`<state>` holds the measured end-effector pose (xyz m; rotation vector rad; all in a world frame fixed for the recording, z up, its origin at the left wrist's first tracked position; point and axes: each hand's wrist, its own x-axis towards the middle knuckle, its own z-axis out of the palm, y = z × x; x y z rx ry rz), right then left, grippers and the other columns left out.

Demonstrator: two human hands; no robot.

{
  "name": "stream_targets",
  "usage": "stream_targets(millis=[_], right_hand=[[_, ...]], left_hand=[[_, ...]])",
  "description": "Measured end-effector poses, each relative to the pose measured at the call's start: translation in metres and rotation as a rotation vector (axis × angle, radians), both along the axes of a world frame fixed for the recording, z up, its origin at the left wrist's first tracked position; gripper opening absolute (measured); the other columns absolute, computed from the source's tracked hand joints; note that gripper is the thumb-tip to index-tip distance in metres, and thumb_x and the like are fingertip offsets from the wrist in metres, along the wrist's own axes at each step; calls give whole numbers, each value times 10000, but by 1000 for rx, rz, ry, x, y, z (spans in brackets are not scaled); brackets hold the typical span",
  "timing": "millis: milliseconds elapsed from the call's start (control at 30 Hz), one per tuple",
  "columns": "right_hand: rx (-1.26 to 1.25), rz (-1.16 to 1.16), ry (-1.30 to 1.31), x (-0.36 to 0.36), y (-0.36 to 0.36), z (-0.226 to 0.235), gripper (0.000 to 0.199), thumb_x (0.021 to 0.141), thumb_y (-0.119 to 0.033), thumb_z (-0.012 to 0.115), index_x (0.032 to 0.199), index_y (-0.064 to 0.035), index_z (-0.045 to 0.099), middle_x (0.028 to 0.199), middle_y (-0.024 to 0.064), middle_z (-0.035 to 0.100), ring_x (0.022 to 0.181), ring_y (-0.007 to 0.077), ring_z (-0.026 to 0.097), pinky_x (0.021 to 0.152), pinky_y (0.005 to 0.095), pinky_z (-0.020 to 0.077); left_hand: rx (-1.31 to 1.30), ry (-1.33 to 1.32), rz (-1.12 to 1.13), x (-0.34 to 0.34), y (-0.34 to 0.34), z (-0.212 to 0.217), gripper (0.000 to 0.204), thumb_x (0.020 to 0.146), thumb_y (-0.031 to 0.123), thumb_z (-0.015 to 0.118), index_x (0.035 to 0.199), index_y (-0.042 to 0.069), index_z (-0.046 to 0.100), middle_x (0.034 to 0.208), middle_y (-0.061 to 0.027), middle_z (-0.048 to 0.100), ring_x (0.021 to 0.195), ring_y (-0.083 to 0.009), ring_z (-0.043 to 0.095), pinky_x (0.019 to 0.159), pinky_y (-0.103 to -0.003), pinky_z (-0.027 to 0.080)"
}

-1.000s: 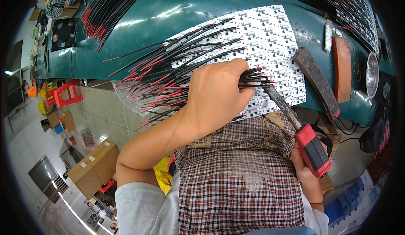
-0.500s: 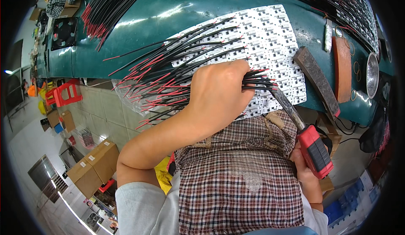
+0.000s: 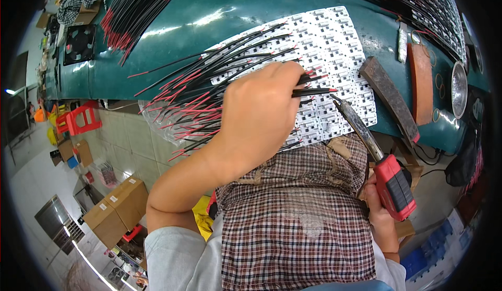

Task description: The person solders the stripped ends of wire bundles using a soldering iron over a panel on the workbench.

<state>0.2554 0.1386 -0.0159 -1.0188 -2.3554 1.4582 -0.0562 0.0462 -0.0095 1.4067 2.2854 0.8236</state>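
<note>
My left hand [image 3: 259, 110] reaches over a white panel of small circuit boards [image 3: 334, 45] on the green table [image 3: 209, 8] and pinches a red-and-black wire pair [image 3: 314, 91] whose tips point right. Many more red and black wires [image 3: 193, 100] fan out from the panel toward the table's near edge. My right hand [image 3: 381, 215] grips the red and black handle of a soldering iron [image 3: 392, 186]. Its dark tip [image 3: 337, 101] hovers just right of the held wire's ends, a small gap apart.
A second bundle of red and black wires [image 3: 133, 11] lies at the table's far left, more wires and boards [image 3: 418, 3] at the far right. A brown bar [image 3: 389, 95], an orange block [image 3: 421, 82] and a round metal dish [image 3: 459, 89] sit right. Cardboard boxes [image 3: 115, 207] stand below left.
My right hand has drawn the soldering iron back toward me, so its tip has left the wire ends. My left hand has shifted slightly and holds one wire pair out to the right.
</note>
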Motion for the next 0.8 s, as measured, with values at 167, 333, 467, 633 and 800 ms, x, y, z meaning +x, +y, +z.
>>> stream_targets(millis=[167,333,467,633,800], right_hand=[[50,26,-56,4,-1,4,206,706,-10,727,903,5,667,807,139,652,666,325,646,620,366,514],[90,73,44,-6,0,6,240,707,-35,733,934,10,671,825,154,655,683,338,651,637,375,525],[185,169,-9,-14,5,12,258,711,-46,741,953,10,671,832,154,654,687,336,651,640,372,525],[100,111,-19,-7,1,8,261,712,-53,752,954,9,674,837,151,656,681,332,648,638,371,522],[-8,49,-17,-6,-1,8,261,714,-57,755,955,7,676,838,151,656,683,334,647,641,372,523]], left_hand=[[63,-142,18,7,-7,11,287,822,-69,621,1096,-1,670,972,-163,720,869,-256,732,743,-335,567],[-67,-215,1,25,-11,-9,122,824,29,710,928,52,651,729,-98,682,631,-240,691,572,-321,514],[-44,-124,-36,23,-12,-14,136,805,73,741,901,56,647,704,-102,667,586,-253,663,530,-345,490],[-55,-139,-28,23,-10,-10,118,821,79,719,902,51,638,739,-109,688,605,-257,673,553,-351,500],[-129,-277,20,21,-7,-5,139,824,64,704,928,47,613,754,-114,695,625,-259,679,571,-350,501]])
